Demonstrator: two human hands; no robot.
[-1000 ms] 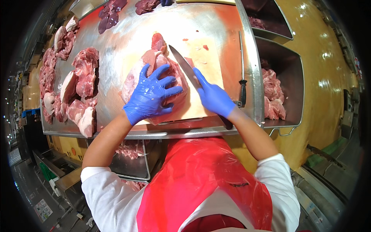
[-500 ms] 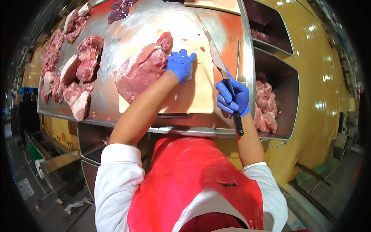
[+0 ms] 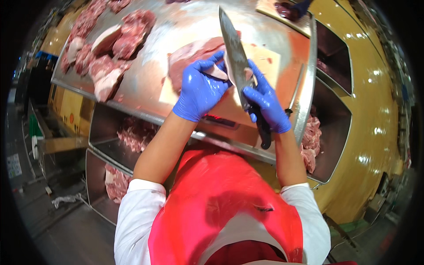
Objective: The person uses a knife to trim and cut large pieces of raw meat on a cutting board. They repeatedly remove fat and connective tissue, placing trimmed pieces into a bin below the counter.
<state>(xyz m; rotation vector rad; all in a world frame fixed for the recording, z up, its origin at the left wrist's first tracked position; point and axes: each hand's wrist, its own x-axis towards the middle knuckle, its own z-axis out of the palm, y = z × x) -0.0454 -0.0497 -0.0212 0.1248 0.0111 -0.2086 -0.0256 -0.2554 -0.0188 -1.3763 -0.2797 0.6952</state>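
Right hand point(image 3: 267, 106) gripped knife point(image 3: 234, 44), left hand point(image 3: 198, 88) pinched pale scrap point(image 3: 215, 72); meat point(image 3: 190, 53) sat near table's front edge point(image 3: 145, 115), prob for easy reach.

From where I stand, hard white light pours down from above, bleaching parts of the steel worktable point(image 3: 157, 51) and the pale cutting board point(image 3: 271, 66). Bright glints (small white spots) dot the yellow floor point(image 3: 366, 110). A soft, dark shadow spreads across the red plastic apron point(image 3: 229, 185). The centre looks fairly sharp; the dim outskirts smear, straight edges bow, and blackness rings the view.
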